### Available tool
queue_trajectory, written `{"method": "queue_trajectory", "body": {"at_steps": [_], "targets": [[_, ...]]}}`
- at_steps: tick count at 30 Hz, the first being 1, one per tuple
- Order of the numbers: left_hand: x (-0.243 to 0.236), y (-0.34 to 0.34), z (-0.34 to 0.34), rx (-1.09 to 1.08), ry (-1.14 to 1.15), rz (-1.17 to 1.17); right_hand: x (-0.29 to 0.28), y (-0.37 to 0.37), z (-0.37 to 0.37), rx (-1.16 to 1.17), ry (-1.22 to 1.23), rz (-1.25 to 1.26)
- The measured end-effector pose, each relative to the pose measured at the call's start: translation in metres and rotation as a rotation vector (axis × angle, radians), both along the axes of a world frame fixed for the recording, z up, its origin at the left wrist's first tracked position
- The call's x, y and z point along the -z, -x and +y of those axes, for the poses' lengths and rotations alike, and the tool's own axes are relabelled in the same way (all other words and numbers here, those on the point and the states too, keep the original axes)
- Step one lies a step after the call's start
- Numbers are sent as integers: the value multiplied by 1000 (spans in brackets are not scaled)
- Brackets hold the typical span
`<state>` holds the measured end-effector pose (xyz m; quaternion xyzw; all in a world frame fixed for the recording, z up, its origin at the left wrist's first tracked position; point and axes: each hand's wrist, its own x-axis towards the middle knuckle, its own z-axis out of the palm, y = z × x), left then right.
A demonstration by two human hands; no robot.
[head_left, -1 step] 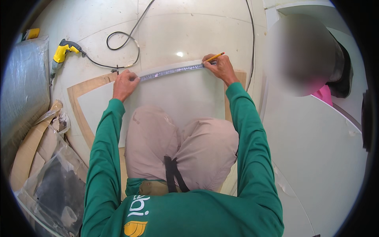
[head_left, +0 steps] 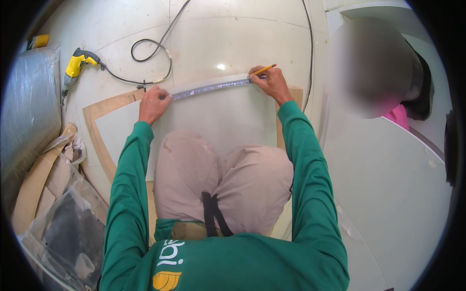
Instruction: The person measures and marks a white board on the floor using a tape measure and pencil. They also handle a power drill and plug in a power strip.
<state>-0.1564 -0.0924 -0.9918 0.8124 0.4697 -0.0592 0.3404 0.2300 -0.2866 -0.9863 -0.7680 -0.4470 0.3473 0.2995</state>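
Observation:
A silver steel ruler (head_left: 211,88) with dark markings lies across the far part of a pale sheet (head_left: 238,114). My left hand (head_left: 154,104) is closed, its thumb and fingers pinching the ruler's left end. At the other end, my right hand (head_left: 273,83) grips a yellow pencil (head_left: 264,70) with its red end pointing up and right. The pencil's point is hidden by my fingers, which rest at the ruler's right part. Beneath the pale sheet a wooden board (head_left: 98,132) shows along the left and right sides. My knees are on the near part of the sheet.
A yellow and black power drill (head_left: 75,67) lies on the floor at the far left, its black cord (head_left: 133,56) looping toward the board. Left are a plastic-wrapped roll (head_left: 34,92) and cardboard scraps (head_left: 41,179). A large pale panel (head_left: 383,194) and a blurred person (head_left: 383,68) are right.

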Motion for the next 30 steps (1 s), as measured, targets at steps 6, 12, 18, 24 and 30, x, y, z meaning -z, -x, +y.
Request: {"method": "queue_trajectory", "body": {"at_steps": [6,12,18,24,30], "targets": [[-3,-4,3,-1,-1,9,4,0,3,17,-1,-23],[-1,-3,6,10,19,-40,4,2,-6,318,-107,206],[20,23,-14,-73,-12,-298,-41,17,-50,719,-380,441],[5,78,-75,-631,14,-456,-101,45,-82,724,-253,287],[-25,99,-131,-1573,307,-573,-102,90,-30,495,-149,318]]}}
